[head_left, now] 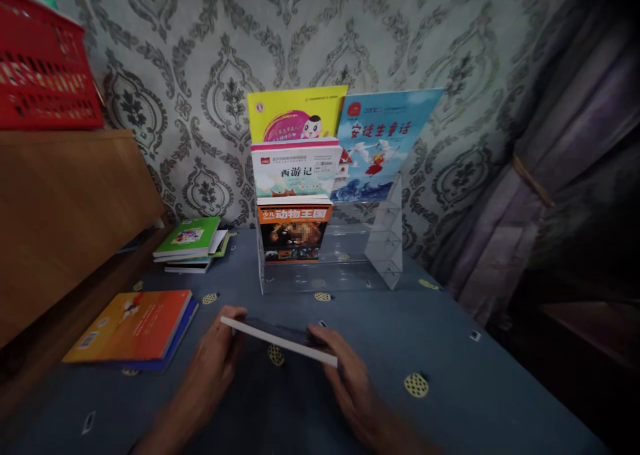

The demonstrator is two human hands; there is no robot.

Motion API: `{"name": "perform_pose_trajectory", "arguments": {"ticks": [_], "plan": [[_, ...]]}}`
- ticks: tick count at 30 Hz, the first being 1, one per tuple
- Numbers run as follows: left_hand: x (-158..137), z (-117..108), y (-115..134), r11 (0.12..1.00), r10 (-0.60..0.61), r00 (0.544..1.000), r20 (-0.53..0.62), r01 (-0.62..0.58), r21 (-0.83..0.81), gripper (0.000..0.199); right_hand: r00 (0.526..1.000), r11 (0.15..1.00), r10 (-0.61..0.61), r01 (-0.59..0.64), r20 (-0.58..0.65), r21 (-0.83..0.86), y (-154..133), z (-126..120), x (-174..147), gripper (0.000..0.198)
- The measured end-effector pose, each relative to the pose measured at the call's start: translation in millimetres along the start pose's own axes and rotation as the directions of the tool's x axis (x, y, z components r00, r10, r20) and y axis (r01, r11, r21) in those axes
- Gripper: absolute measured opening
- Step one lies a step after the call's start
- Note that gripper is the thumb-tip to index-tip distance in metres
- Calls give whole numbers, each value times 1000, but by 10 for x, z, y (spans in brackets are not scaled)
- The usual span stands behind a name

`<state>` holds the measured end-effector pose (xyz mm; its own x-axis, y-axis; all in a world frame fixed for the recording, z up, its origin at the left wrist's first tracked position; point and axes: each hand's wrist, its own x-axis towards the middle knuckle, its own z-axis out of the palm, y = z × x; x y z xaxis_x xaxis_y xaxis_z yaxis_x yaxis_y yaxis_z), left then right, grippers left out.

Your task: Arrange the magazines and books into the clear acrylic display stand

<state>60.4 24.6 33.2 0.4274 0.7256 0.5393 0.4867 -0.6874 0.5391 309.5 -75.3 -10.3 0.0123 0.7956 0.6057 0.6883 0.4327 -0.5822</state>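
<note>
Both hands hold one thin book (277, 340) above the table, seen nearly edge-on, so its pale page edge shows and its cover is mostly hidden. My left hand (216, 348) grips its left end; my right hand (346, 368) grips the right end, which is tilted lower. Behind it stands a clear acrylic book rack (387, 241) with tiers. Its back tier bears a yellow book (265, 111) and a blue book (385, 141). In front of these stand a white book (295, 168) and a black and orange book with a lion cover (295, 235).
On the left lie an orange book (135, 325) over a blue one, and a small pile topped by a green book (193, 235). A red basket (45, 61) sits on a wooden cabinet (70, 208). A tied curtain (525, 175) hangs at the right, beyond the blue tablecloth (475, 388).
</note>
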Motion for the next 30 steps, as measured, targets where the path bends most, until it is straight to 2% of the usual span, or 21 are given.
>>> {"name": "perform_pose_trajectory", "arguments": {"ticks": [5, 8, 12, 15, 17, 21, 25, 30], "plan": [[-6, -24, 123, 996, -60, 998, 16, 61, -64, 20, 998, 999, -46, 46, -38, 17, -84, -43, 72, 41], [11, -40, 216, 992, -78, 996, 39, 81, -94, 16, 997, 999, -30, 32, -74, 21, -122, -67, 127, 40], [59, -58, 298, 994, -51, 998, 33, 53, -93, 16, 998, 1000, -5, 4, -55, -16, -167, -118, 175, 40], [146, -58, 308, 996, -44, 999, 12, 45, -83, 18, 999, 1000, -25, 24, -46, -13, -164, -137, 235, 39], [247, -59, 300, 998, -28, 999, -22, 27, -63, 18, 995, 998, -61, 60, -82, -14, -139, -146, 331, 39], [587, -86, 311, 999, 54, 991, -125, -55, -2, 16, 969, 987, -160, 159, -188, -17, -98, -239, 731, 40], [1017, -94, 382, 992, 121, 958, -261, -124, 6, 13, 896, 957, -280, 291, -345, -22, -112, -418, 1281, 35], [1350, 4, 438, 975, 208, 912, -353, -223, -1, 14, 851, 953, -199, 284, -486, 106, -20, -494, 1693, 28]]}}
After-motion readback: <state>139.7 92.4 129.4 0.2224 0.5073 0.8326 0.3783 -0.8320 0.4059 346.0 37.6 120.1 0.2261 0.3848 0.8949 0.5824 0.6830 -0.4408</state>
